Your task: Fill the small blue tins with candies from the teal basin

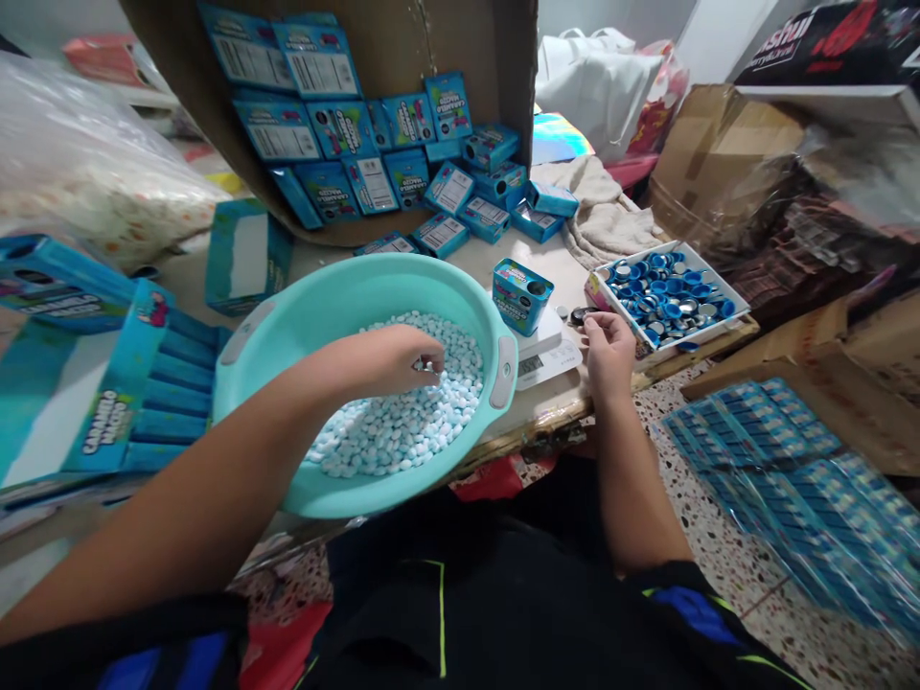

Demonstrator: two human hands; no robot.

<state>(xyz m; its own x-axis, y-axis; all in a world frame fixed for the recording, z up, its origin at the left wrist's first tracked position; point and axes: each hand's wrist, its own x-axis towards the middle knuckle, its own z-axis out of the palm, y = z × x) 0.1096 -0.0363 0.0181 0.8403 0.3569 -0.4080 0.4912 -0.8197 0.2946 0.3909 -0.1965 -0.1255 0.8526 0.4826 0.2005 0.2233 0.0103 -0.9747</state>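
Observation:
My left hand (pixel 392 359) reaches into a teal plastic basin (pixel 287 326) and its fingers are pinched on small white-blue candies (pixel 402 422) that fill the basin. A small blue tin (pixel 522 294) with an open round hole in its top stands on a white kitchen scale (pixel 553 359) just right of the basin. My right hand (pixel 608 350) rests at the table edge beside the scale, fingers pinched on a small round dark cap (pixel 579 315).
A white tray of blue caps (pixel 668 292) sits right of my right hand. Several blue boxes (pixel 402 153) spill from a tipped cardboard carton at the back. Blue display cartons (pixel 107 383) lie at left. Wrapped blue packs (pixel 791 479) lie on the floor at right.

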